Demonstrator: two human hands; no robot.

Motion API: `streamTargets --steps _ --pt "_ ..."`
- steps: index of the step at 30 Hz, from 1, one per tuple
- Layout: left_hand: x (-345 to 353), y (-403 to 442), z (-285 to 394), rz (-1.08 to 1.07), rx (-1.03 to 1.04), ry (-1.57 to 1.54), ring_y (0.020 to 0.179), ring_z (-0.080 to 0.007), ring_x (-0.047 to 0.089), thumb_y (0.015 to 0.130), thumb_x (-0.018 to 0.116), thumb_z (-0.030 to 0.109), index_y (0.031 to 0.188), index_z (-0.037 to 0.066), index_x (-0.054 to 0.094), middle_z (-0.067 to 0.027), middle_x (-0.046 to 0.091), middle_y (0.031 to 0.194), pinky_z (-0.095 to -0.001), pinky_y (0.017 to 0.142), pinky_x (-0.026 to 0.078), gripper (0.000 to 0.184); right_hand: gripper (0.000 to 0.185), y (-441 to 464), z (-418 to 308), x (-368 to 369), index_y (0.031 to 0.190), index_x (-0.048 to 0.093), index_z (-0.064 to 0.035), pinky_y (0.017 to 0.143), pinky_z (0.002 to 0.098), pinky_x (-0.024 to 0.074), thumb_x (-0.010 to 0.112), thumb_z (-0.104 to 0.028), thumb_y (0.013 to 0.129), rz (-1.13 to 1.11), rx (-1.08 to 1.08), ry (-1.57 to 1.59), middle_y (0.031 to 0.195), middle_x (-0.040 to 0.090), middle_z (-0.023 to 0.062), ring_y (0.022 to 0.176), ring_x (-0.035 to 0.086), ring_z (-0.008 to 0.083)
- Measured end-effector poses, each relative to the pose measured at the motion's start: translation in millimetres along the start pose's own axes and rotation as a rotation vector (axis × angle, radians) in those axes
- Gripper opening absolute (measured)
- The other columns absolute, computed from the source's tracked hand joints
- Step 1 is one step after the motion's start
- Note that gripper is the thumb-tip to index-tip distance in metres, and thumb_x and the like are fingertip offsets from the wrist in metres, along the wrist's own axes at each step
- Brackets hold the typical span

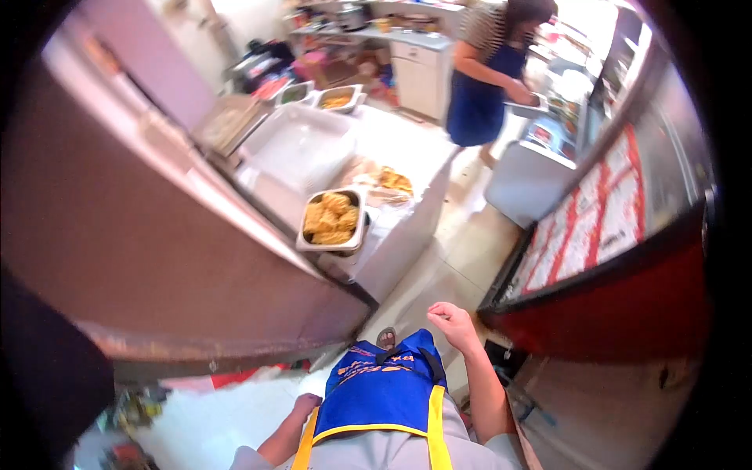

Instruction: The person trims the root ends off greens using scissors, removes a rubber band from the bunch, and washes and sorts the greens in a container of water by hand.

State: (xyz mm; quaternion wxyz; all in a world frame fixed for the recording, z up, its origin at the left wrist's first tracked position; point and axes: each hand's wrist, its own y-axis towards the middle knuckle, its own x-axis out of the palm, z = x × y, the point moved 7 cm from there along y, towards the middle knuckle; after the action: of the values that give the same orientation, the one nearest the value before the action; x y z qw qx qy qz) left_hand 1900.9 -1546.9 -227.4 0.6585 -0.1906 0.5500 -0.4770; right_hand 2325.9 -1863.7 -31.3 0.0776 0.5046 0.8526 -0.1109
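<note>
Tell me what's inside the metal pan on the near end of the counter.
The metal pan holds heaped golden, crinkled food pieces. They cover the pan's floor, so anything beneath them cannot be seen.

The bib apron (374,407) looked like smooth cloth with a slight sheen. The deep food pan (327,247) seemed shiny metal, the wide tub (294,145) smooth plastic; the floor tiles (448,286) were glossy, the brown partition (180,243) matt.
</note>
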Motion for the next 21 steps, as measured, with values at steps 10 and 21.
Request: streamTargets --steps 10,21 --pt "83.3 -121.5 5.0 0.359 -0.129 -0.963 0.061 -0.0081 0.050 0.083 0.062 0.021 0.084 0.006 0.064 0.0012 0.057 0.067 -0.0249 0.055 0.040 0.015 0.027 7.6 -9.8 59.6 0.097 0.064 0.0029 0.070 0.0266 0.0470 0.064 -0.023 0.088 -0.528 0.025 -0.180 0.081 0.066 0.0080 0.075 0.059 0.0128" --pt "68.1 -156.9 -27.6 0.611 0.003 -1.381 0.071 -0.0076 0.052 0.088 0.065 0.025 0.089 0.004 0.064 0.0018 0.059 0.076 -0.0239 0.064 0.044 0.021 0.028 -75.8 -20.8 264.1 0.089 0.067 -0.0006 0.071 0.0257 0.0465 0.064 -0.028 0.088 -1.155 -0.125 -0.455 0.083 0.068 0.0046 0.075 0.058 0.0102"
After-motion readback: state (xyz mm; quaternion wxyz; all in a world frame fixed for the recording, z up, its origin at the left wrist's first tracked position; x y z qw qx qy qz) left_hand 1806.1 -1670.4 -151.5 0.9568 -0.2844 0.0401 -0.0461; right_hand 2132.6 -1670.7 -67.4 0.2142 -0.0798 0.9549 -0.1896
